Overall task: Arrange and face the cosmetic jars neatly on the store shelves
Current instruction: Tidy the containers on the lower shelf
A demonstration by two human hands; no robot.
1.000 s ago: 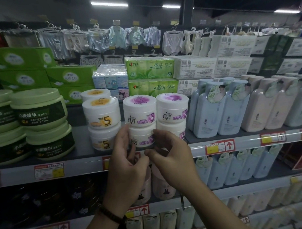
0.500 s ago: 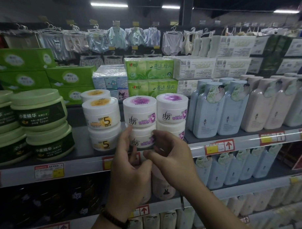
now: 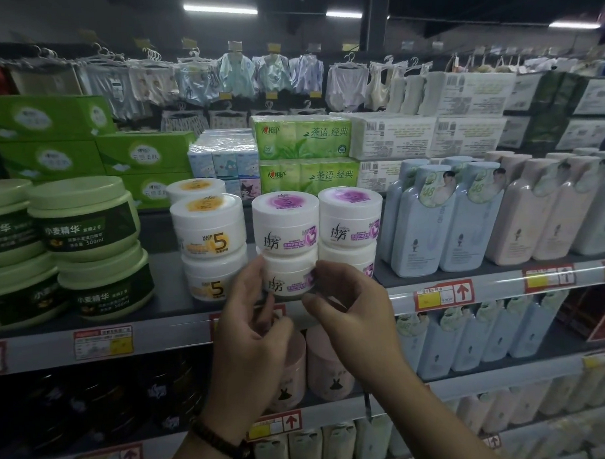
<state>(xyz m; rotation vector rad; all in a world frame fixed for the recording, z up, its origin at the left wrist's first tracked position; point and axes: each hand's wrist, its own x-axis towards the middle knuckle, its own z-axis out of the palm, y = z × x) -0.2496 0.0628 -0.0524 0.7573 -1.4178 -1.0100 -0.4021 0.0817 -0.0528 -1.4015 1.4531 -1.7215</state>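
1. Item: lower purple-label jar, white, at the bottom of a two-jar stack near the front edge of the shelf, directly under the upper purple-label jar.
2. Left hand: one digit is pressed to the jar's left side and the rest are curled in front, so the jar is gripped.
3. Right hand: fingers are curled onto the jar's right side, closed on it.
4. Change noted: over the last second both grips were kept and the jar was turned only slightly. Its logo is now squared forward, in line with the label above.
5. Judgement: facing of this jar is taken as nearly finished. The neighbouring stack appears to be next.
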